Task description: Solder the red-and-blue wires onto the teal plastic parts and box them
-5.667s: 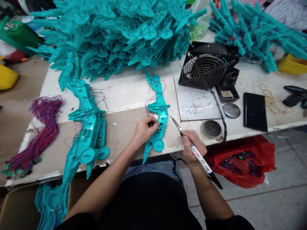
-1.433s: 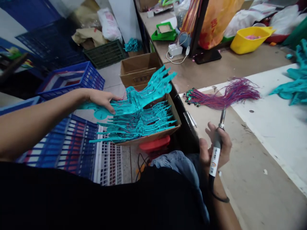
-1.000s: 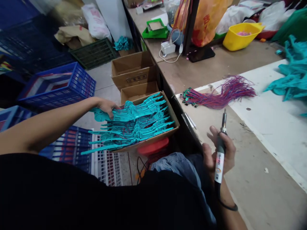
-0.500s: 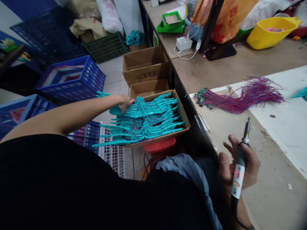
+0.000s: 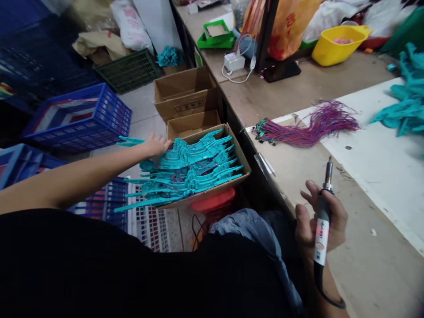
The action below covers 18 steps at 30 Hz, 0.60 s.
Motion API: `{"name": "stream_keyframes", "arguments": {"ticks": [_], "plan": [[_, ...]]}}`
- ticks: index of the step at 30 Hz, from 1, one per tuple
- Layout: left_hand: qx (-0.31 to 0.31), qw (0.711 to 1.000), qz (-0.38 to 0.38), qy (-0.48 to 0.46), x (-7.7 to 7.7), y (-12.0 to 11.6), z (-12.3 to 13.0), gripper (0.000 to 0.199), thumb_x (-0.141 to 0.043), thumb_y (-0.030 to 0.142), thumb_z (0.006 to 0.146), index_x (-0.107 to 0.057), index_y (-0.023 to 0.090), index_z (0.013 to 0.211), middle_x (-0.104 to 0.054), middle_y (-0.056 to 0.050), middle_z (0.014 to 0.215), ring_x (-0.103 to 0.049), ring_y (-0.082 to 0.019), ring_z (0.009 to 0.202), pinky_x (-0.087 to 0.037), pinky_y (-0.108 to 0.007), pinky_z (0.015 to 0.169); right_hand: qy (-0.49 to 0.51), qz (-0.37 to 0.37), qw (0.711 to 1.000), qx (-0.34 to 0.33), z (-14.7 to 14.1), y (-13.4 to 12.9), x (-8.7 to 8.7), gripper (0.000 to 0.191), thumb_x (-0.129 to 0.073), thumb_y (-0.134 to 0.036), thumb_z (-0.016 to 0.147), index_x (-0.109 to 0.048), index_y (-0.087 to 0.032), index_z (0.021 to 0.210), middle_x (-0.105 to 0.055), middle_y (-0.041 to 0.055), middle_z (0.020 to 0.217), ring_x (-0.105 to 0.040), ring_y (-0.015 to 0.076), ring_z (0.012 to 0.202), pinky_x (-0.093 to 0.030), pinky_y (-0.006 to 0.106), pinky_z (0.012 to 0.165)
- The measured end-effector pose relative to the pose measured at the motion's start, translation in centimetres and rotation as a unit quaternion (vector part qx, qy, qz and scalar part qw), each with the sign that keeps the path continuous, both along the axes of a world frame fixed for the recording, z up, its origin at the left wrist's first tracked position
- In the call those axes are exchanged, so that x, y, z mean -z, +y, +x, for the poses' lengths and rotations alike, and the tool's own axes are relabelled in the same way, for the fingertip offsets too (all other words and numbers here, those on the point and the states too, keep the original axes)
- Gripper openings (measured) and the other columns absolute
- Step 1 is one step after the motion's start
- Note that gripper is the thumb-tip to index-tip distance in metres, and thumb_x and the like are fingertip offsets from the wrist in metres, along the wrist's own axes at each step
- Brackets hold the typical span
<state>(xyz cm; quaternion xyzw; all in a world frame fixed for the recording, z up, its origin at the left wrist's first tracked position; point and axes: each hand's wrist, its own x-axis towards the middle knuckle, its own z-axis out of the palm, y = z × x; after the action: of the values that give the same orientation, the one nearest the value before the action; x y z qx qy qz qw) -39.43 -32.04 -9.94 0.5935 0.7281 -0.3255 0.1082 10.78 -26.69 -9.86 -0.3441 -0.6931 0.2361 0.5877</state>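
Observation:
My left hand (image 5: 158, 145) is at the upper left of a stack of teal plastic parts (image 5: 194, 165), its fingers bent by the box edge; whether it grips a part is unclear. The parts lie in a cardboard box (image 5: 243, 161), with thin red and blue wires among them. In my right hand (image 5: 333, 216) is a soldering iron (image 5: 323, 221), held upright over the workbench (image 5: 364, 265) with its metal tip upward. Beyond it, a bundle of red and blue wires (image 5: 308, 130) lies on the bench.
More teal parts (image 5: 407, 101) lie at the bench's right. A yellow container (image 5: 338, 46), a phone (image 5: 281, 71) and green trays (image 5: 217, 37) stand farther back. Blue crates (image 5: 111, 112), another cardboard box (image 5: 185, 99) and a red stool (image 5: 213, 201) are on the floor.
The view has shifted right, bringing more teal parts into sight on the bench. My left hand has moved slightly away from the stack's top. My right hand still holds the iron.

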Motion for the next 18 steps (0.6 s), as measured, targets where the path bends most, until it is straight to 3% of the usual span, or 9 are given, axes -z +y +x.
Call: {"name": "stream_keyframes", "arguments": {"ticks": [5,9,13,16,18], "plan": [[0.015,1.0,0.0,-0.019,-0.1,-1.2,-0.1,0.132,-0.085,0.044,0.059,-0.01,0.009,0.162,-0.013,-0.028,0.165,-0.01,-0.047,0.151,-0.01,-0.066,0.118,0.007,0.0,1.0,0.018,0.4,0.0,-0.1,0.058,-0.073,-0.028,0.081,-0.053,-0.025,0.135,-0.067,0.01,0.131,-0.067,0.0317,0.119,-0.063,0.054,0.088],[0.016,0.995,0.057,-0.076,0.0,-0.2,1.7,0.11,-0.069,0.045,0.078,-0.006,0.016,0.163,-0.004,-0.02,0.169,-0.004,-0.04,0.155,-0.013,-0.06,0.12,0.029,0.017,0.999,0.019,0.2,0.2,-0.3,0.057,-0.075,-0.029,0.08,-0.055,-0.025,0.133,-0.069,0.0104,0.127,-0.068,0.0326,0.115,-0.065,0.053,0.084],[0.057,0.984,0.149,-0.079,2.0,1.9,5.1,0.081,-0.05,0.055,0.093,-0.024,0.019,0.161,-0.009,-0.016,0.169,-0.003,-0.039,0.155,-0.005,-0.059,0.121,0.024,0.008,0.999,0.023,0.2,0.1,-0.5,0.057,-0.073,-0.025,0.08,-0.055,-0.026,0.134,-0.068,0.0095,0.128,-0.068,0.0319,0.116,-0.064,0.054,0.086],[0.04,0.984,0.158,-0.064,3.8,3.4,6.6,0.079,-0.049,0.059,0.093,-0.029,0.021,0.159,-0.017,-0.017,0.167,-0.011,-0.044,0.153,-0.006,-0.061,0.119,0.013,0.016,1.0,0.022,0.7,-0.1,-0.7,0.058,-0.072,-0.023,0.079,-0.055,-0.026,0.134,-0.068,0.0093,0.129,-0.068,0.0313,0.117,-0.064,0.052,0.084],[0.011,0.985,0.16,-0.059,4.5,4.4,6.8,0.081,-0.051,0.058,0.091,-0.029,0.021,0.159,-0.027,-0.019,0.164,-0.026,-0.045,0.147,-0.013,-0.06,0.117,0.009,0.02,0.999,0.03,1.0,-0.2,-0.8,0.058,-0.072,-0.022,0.079,-0.055,-0.025,0.134,-0.068,0.0092,0.129,-0.068,0.0308,0.116,-0.064,0.051,0.085]]}}
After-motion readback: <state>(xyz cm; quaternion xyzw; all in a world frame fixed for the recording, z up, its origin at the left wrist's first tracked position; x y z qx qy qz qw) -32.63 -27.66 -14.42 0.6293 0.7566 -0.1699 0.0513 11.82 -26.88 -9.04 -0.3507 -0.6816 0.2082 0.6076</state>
